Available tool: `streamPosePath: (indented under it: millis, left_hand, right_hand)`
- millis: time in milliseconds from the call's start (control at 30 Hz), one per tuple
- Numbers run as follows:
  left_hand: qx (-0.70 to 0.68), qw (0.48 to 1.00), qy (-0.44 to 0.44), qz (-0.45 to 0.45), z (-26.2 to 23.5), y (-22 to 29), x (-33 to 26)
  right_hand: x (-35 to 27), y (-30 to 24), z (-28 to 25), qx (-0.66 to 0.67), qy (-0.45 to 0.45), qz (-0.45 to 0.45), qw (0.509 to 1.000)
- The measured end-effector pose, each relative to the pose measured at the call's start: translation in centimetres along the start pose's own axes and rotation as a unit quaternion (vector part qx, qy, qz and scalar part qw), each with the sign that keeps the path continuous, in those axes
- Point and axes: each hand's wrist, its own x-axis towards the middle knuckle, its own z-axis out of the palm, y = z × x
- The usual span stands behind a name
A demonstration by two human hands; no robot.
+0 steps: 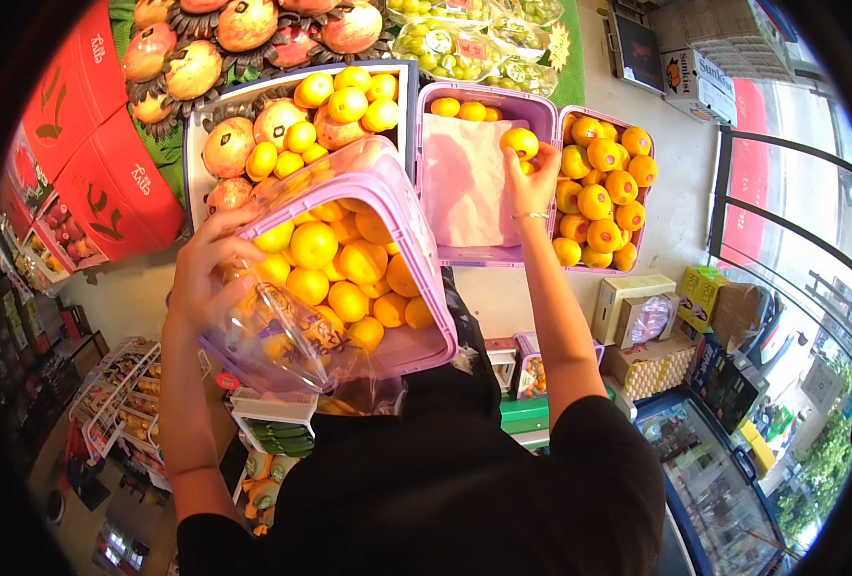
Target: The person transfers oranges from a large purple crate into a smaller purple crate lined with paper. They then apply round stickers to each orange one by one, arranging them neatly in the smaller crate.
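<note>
My left hand (205, 274) grips the side of a pink plastic basket (402, 216) lined with clear film and filled with several small oranges (335, 274), tilted toward my chest. My right hand (530, 178) reaches forward and holds one orange (520, 142) over a second pink basket (532, 108) lined with pale paper; a few oranges (466, 108) lie at its far end. To its right stands a third pink basket (563, 130) full of oranges (601, 192).
A white tray (196, 130) holds pomegranates and yellow citrus at the left. More pomegranates and bagged green grapes (445, 43) lie beyond. Red cartons (109, 163) stand at the left, cardboard boxes (637, 307) and a glass case at the lower right.
</note>
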Motion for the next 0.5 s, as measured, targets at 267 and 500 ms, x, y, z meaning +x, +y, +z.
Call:
streamPosePath:
  millis: [267,500]
  left_hand:
    - [-0.035,0.998,0.011,-0.052,0.7,0.4,0.5]
    - [0.009,0.999,0.027,-0.037,0.7,0.1,0.5]
  right_hand:
    - [5.4,9.0,6.6,-0.272,-0.058,0.053,0.959]
    - [8.3,12.7,6.5,0.305,0.116,0.4,0.856]
